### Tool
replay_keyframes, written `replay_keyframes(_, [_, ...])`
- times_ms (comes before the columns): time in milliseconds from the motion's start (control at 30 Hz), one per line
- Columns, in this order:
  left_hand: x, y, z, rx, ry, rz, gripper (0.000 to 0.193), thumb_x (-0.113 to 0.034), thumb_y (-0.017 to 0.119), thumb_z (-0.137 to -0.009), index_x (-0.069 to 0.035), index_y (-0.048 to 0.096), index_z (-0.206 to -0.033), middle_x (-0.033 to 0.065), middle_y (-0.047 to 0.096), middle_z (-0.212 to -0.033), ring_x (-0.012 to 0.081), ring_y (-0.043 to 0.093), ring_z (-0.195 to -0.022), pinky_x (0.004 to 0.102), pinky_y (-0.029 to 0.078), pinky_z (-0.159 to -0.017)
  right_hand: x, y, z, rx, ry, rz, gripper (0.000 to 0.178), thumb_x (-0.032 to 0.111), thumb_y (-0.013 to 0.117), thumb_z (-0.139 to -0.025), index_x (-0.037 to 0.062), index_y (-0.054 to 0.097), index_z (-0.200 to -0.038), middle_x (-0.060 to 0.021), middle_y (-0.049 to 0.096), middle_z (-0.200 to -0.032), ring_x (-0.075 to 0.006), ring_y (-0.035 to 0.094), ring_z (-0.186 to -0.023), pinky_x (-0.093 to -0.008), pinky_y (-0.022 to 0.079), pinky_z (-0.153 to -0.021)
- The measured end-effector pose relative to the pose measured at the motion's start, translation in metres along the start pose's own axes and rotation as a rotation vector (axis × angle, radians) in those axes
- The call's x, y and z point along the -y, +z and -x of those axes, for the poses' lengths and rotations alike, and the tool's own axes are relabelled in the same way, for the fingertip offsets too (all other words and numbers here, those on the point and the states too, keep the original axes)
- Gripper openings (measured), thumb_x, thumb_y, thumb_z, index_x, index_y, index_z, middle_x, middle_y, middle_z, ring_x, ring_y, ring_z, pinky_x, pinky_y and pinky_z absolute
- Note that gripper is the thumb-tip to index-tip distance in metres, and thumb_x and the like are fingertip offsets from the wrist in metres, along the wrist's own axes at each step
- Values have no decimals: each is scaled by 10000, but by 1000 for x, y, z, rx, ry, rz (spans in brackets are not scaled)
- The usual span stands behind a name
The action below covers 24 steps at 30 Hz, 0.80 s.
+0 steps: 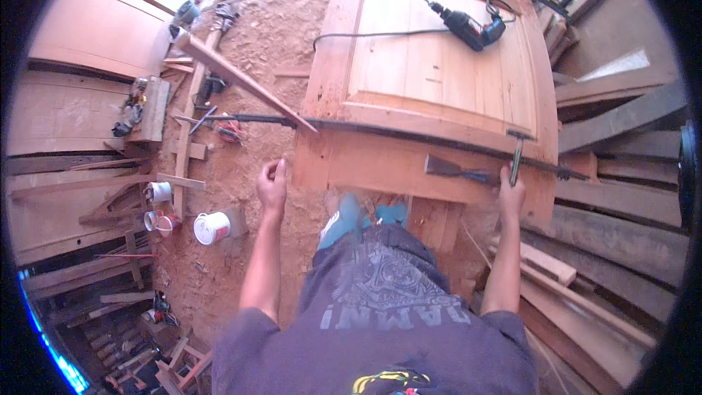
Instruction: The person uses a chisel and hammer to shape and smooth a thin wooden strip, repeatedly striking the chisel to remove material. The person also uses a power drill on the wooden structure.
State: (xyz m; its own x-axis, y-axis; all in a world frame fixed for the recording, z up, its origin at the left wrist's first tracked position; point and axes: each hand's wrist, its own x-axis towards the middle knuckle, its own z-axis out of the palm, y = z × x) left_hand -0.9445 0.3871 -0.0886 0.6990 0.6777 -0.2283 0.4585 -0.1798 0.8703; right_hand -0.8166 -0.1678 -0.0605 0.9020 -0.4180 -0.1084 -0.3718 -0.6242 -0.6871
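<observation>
Sawdust covers the workshop floor across the middle of the frame, with planks stacked down the right edge and wood panels at the upper left. Your right hand, right of centre, is closed around the handle of a hammer, whose head points up over the near edge of the wooden door panel that fills the upper centre. Just left of that hand a chisel lies on the panel's lower rail, blade toward the left. Your left hand hangs loosely curled, holding nothing, just beside the panel's lower left corner. A long dark bar clamp crosses the panel. A power drill rests on the panel near the top. A white bucket stands on the floor at lower left.
</observation>
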Motion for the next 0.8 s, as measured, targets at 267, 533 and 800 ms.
replay_keyframes(267, [-126, 103, 130, 297, 312, 1, 191, -165, 710, -964, -38, 679, -1104, 82, 720, -966, 151, 688, -888, 318, 556, -796, -5, -20, 9, 184, 162, -531, 139, 163, 725, -957, 61, 679, -1038, -20, 629, -1020, -113, 638, -820, -289, 570, -547])
replay_keyframes(533, [-195, 260, 147, 888, 1051, -47, 651, -311, 783, -781, -82, 577, -1354, 211, 687, -1209, 410, 677, -1066, 481, 545, -931, 55, -56, 82, 146, -397, -678, 205, -103, 682, -864, 59, 666, -987, -72, 534, -1283, -248, 600, -1188, -400, 472, -1025])
replay_keyframes(800, [-176, 210, 128, 1109, 963, -487, 335, -329, 762, -790, -91, 619, -977, 176, 698, -835, 401, 696, -855, 539, 540, -733, 99, -77, 136, -59, -143, -609, 224, 166, 727, -970, 25, 697, -1142, -114, 693, -1155, -124, 657, -1061, -245, 545, -785])
